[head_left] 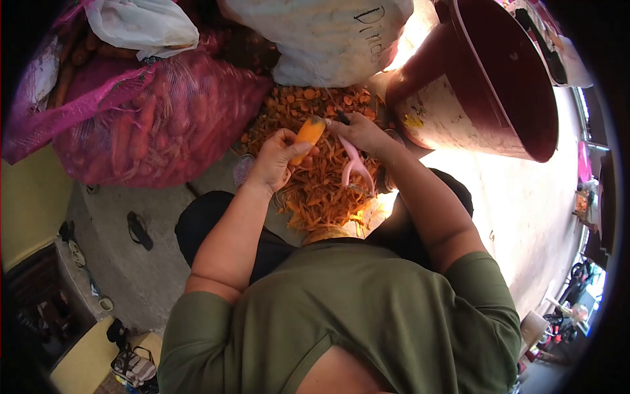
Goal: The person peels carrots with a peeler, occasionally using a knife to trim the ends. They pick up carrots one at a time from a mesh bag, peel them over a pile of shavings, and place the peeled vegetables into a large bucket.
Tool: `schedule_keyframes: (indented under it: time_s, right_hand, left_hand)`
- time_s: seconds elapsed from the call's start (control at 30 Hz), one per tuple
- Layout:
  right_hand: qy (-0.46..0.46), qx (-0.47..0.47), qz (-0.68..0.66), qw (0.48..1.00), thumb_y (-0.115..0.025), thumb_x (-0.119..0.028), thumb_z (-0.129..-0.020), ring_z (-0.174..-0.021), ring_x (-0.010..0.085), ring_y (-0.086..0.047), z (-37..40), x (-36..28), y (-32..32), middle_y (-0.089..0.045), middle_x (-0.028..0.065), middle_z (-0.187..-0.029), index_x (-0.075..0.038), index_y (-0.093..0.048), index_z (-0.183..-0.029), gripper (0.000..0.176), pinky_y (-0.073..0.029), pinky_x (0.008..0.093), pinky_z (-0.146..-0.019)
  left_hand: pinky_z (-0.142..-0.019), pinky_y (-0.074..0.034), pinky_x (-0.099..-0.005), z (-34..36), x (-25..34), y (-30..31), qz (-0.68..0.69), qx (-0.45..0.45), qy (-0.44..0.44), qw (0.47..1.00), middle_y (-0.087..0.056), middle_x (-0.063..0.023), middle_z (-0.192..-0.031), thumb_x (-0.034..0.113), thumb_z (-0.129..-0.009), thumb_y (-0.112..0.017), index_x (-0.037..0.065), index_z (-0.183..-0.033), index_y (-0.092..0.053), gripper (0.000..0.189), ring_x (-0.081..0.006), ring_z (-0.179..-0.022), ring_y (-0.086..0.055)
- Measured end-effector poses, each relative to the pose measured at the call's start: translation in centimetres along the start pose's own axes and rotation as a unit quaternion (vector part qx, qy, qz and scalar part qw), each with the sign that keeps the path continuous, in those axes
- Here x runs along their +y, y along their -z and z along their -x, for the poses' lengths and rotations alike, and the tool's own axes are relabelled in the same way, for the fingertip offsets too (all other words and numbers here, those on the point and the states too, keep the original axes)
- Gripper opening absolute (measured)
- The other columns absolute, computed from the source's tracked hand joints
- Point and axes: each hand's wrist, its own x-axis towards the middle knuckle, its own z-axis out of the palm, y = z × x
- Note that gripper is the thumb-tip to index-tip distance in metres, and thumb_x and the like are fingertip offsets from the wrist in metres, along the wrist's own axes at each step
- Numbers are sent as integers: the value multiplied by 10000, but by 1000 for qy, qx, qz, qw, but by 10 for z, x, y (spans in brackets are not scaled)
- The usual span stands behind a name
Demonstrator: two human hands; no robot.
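Head view, my only feed. Two bare hands near the middle, one carrot, one pink peeler.

Left hand (270, 163): fingers closed round the lower part of the carrot (308, 136). Right hand (369, 136): fingers curled shut on the handle of the pink peeler (355, 163), which hangs on the near side of that hand. A narrow black piece (342, 117) shows at the same fingers; I cannot tell what it belongs to.

The carrot is up between the hands, over the heap of peelings (321, 190). Its long axis runs slantwise, near left to far right; the dark end points far and slightly right, just beside the right hand's fingers.

Counts around: one heap of peelings, strips too many to count, with round slices (308, 94) along its far side. One magenta mesh bag (177, 118) at far left, many carrots (121, 141) inside, uncounted. One white plastic bag (141, 26) on the far side of it. One pale sack (328, 39) with black lettering, just beyond the slices. One dark red bucket (453, 92) at far right, tilted, mouth to the right. One dark sandal (139, 231) on the floor (167, 276), left.
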Motion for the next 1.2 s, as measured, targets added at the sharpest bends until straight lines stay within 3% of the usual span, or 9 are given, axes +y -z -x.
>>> schedule_keyframes:
  time_s: [0.23,0.33,0.43,0.53,0.63,0.83,1.03,1.13,1.2]
  right_hand:
    - [68,-94,87,989,-588,-406,-794,-556,153,-469,-6,10,-8,-489,66,-565,3,-556,-727,416,-381,322,-520]
    - [32,-76,189,978,-503,-522,-804,-582,218,-530,1,5,-6,-514,114,-575,17,-563,-731,548,-409,359,-550]
    - [-48,-108,275,954,-367,-653,-786,-667,316,-579,13,-11,-7,-546,185,-614,42,-573,-704,729,-442,407,-621]
    - [29,-102,330,938,-271,-716,-760,-725,374,-579,20,-5,-14,-558,234,-648,62,-576,-670,840,-453,442,-673]
    - [34,-73,343,936,-355,-688,-759,-588,373,-559,20,1,-17,-509,207,-525,39,-527,-559,774,-440,440,-561]
    - [34,-62,353,933,-353,-687,-762,-602,364,-563,21,1,-17,-519,206,-545,39,-539,-574,773,-443,430,-588]
    - [8,-50,340,939,-343,-683,-772,-584,332,-556,18,2,-24,-507,191,-537,49,-534,-586,779,-437,420,-590]
    - [-35,-143,246,958,-274,-706,-772,-707,352,-572,15,-2,-19,-552,238,-650,65,-582,-677,836,-444,417,-682]
    - [-27,-184,235,954,-262,-703,-779,-662,340,-548,23,-18,-8,-530,222,-617,69,-566,-664,837,-436,416,-662]
  left_hand:
    - [-616,-443,-234,-1,-3,-10,-222,-4,0,975,-525,-35,-819,23,-766,-586,37,-1003,-479,260,-101,-665,-522]
    - [-569,-409,-214,-7,-13,-1,-352,54,-92,930,-497,-17,-756,37,-772,-587,26,-990,-482,242,-71,-618,-478]
    - [-567,-406,-212,-9,-16,2,-380,90,-77,918,-505,-15,-725,55,-779,-593,16,-946,-507,191,-69,-634,-492]
    - [-597,-424,-243,-11,-14,4,-412,99,-51,904,-543,-28,-740,72,-781,-606,1,-905,-540,157,-99,-673,-523]
    - [-631,-438,-277,-9,-15,0,-428,111,-119,889,-582,-50,-813,79,-780,-613,-10,-883,-566,144,-135,-726,-551]
    - [-629,-444,-301,-9,-15,-2,-467,113,-88,873,-606,-77,-832,101,-759,-633,-7,-912,-570,198,-161,-741,-582]
    - [-570,-452,-324,-9,-21,-2,-622,158,-92,761,-616,-100,-750,107,-741,-626,-9,-923,-566,223,-203,-626,-599]
    - [-581,-459,-310,-10,-26,4,-538,162,-174,809,-616,-96,-759,107,-737,-630,-4,-907,-568,213,-188,-636,-600]
    - [-635,-467,-350,-10,-24,5,-515,150,-167,828,-615,-138,-763,155,-718,-636,-1,-889,-574,240,-263,-721,-603]
